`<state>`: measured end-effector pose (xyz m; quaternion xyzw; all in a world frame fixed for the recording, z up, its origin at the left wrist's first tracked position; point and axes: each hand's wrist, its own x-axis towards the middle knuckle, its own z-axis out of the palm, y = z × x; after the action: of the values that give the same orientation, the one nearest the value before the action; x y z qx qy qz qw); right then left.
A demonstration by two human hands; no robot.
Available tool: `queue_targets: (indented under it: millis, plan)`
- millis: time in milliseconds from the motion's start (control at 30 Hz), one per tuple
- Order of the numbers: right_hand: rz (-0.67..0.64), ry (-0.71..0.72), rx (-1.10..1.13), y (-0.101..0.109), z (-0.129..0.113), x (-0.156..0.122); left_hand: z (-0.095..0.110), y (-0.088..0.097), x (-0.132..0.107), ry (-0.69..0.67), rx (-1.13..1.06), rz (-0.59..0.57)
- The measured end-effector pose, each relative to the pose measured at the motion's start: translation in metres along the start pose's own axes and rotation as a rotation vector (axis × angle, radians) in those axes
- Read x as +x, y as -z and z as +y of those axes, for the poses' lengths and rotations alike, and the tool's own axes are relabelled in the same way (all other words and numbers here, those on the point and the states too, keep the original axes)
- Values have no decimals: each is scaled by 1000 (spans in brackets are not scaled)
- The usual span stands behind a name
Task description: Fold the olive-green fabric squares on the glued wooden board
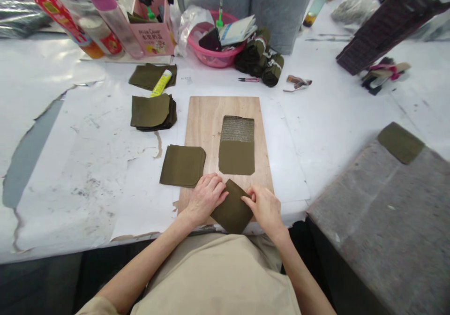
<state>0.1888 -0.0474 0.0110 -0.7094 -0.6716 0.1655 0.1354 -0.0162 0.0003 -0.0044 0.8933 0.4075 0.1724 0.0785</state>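
Note:
Between both hands an olive-green fabric piece (232, 208) is held at a slant over the near end of a wooden board (204, 118). My left hand (207, 198) grips its left corner, and my right hand (264, 208) pinches the upper right edge between thumb and fingers. Beyond them on the board lies another olive fabric piece (236, 153), its far part greyish and textured, its near corners cut off. A stack of olive pieces (183, 165) rests just left of my left hand, overlapping the board's edge.
Farther left are a thicker fabric stack (151, 111) and a yellow tube (161, 83) lying against more fabric (140, 76). Thread snips (298, 83) and a pink basket (214, 59) sit at the back. On the right, a grey felt-like surface (383, 212) bears one olive piece (401, 141).

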Motion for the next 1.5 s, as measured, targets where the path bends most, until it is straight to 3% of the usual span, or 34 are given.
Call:
queue_targets:
  millis: [167, 267, 333, 467, 600, 733, 833, 933, 1033, 1167, 1300, 1500]
  plan:
    - [22, 153, 68, 6, -3, 0, 8, 10, 10, -106, 17, 58]
    - [11, 190, 121, 7, -4, 1, 14, 12, 19, -273, 15, -12]
    - [11, 206, 159, 7, -1, 6, 14, 9, 23, -289, 10, -51]
    - [45, 187, 247, 13, 12, 21, 3, 9, 22, -148, -18, -9]
    - [70, 64, 246, 22, 20, 33, -14, 31, 9, 127, -177, 96]
    - [51, 14, 223, 17, 18, 36, -40, 52, -6, 530, -379, 323]
    - [61, 75, 202, 4, 16, 35, -65, 52, -17, 703, -230, 459]
    - [100, 160, 137, -9, 18, 35, -86, 40, -26, 690, 47, 466]
    - [169, 233, 38, -15, 19, 37, -96, 29, -31, 643, 188, 455]
    - [283, 312, -66, -19, 12, 45, -96, 28, -30, 649, 188, 458]
    - [306, 388, -73, -25, 2, 57, -94, 31, -26, 656, 142, 477]
    - [301, 457, -36, -37, -1, 66, -96, 26, -25, 697, 264, 366]
